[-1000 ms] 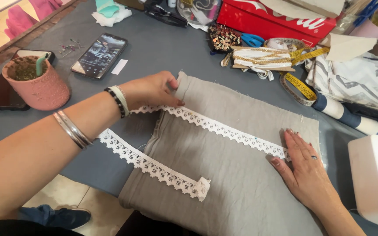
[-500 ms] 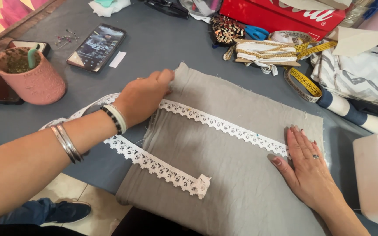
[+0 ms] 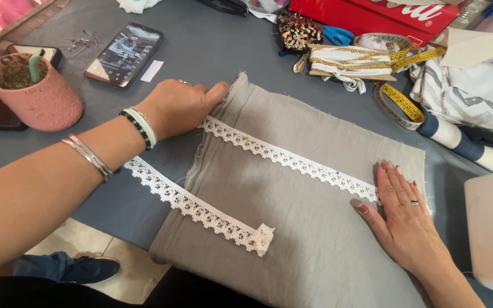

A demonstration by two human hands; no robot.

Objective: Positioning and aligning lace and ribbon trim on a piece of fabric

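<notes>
Left hand (image 3: 181, 105) rests curled on the grey cloth's (image 3: 315, 239) top left edge, fingertips pressing the lace (image 3: 292, 161) end, gripping nothing. Right hand (image 3: 403, 214) lies flat and open on the cloth, fingertips touching the lace's other end. The lace runs straight between both sets of fingers. Pink pot (image 3: 32, 91) and phone (image 3: 124, 54) sit beyond the left knuckles.

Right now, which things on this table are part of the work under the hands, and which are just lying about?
In use:
- grey fabric
- white lace trim laid across it
- left hand at the fabric's corner
- right hand flat on the fabric

Lying about:
- pink pot
- phone
- yellow tape measure
- blue scissors
- red box
</notes>
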